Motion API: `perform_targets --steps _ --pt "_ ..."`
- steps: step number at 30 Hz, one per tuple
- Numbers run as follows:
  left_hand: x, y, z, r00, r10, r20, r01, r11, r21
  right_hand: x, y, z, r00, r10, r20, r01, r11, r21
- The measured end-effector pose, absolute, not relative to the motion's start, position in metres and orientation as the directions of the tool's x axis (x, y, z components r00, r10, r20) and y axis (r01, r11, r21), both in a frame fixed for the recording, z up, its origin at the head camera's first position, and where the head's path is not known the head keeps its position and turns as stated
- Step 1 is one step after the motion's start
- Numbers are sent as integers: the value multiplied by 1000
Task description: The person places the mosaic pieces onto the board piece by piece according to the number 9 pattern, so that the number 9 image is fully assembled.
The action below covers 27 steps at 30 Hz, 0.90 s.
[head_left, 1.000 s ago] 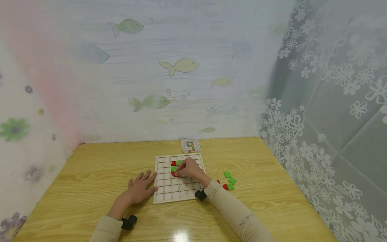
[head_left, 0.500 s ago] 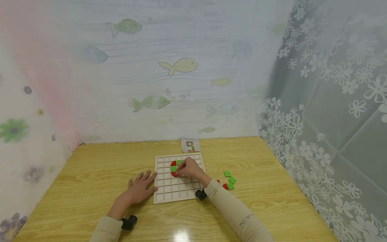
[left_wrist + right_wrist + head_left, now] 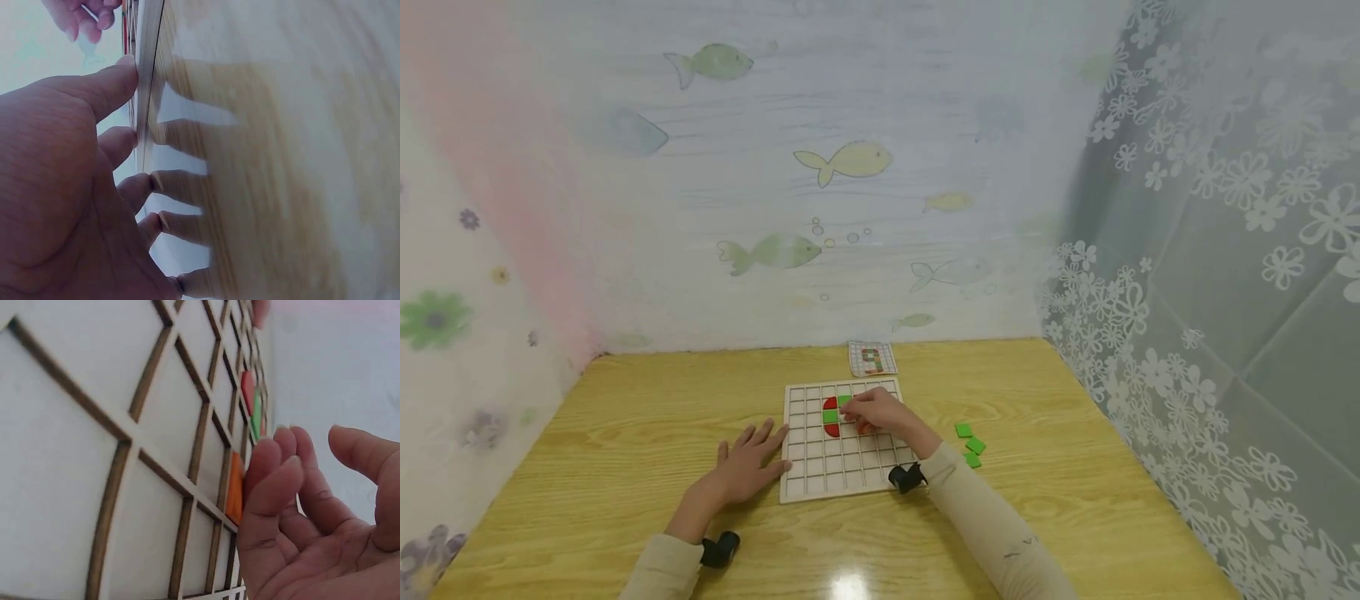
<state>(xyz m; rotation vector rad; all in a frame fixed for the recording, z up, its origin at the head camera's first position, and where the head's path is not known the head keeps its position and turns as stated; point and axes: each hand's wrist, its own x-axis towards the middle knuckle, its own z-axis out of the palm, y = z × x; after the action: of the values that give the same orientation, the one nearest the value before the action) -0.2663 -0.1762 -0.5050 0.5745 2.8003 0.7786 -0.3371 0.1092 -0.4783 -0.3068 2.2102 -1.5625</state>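
A wooden grid board (image 3: pixel 820 483) lies on the table. My left hand (image 3: pixel 745 471) rests flat beside it with fingers spread, thumb and fingertips at its left edge; the left wrist view shows the thumb (image 3: pixel 106 87) against the side. Over the board is my right hand (image 3: pixel 883 414), its thumb apart from the fingers in the right wrist view, nothing between them. To its left sit two red rounded tiles (image 3: pixel 832 431) with a green square tile (image 3: pixel 831 417) between them, and another green tile (image 3: pixel 844 402) at the top. An orange-looking tile (image 3: pixel 234 490) lies close to the fingers.
Several loose green tiles (image 3: pixel 975 446) lie on the table (image 3: pixel 1060 500) right of the board. A pattern card (image 3: pixel 872 358) lies behind the board near the back wall. The right sleeve (image 3: pixel 985 517) crosses the table beside the board.
My right hand has drawn back slightly to the right from the lower red tile, which now shows more fully. The sleeve now covers the loose red tiles. My left hand stays put.
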Motion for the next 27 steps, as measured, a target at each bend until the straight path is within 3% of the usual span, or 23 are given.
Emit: perform_targets --steps 13,27 --pt "-261 -172 -491 -906 416 -82 314 788 530 -335 144 -458 -814 -558 -164 -18 306 -952" --pt "-269 -178 -513 -910 414 -36 333 778 533 -326 222 -459 -868 -484 -107 -151 464 -873"
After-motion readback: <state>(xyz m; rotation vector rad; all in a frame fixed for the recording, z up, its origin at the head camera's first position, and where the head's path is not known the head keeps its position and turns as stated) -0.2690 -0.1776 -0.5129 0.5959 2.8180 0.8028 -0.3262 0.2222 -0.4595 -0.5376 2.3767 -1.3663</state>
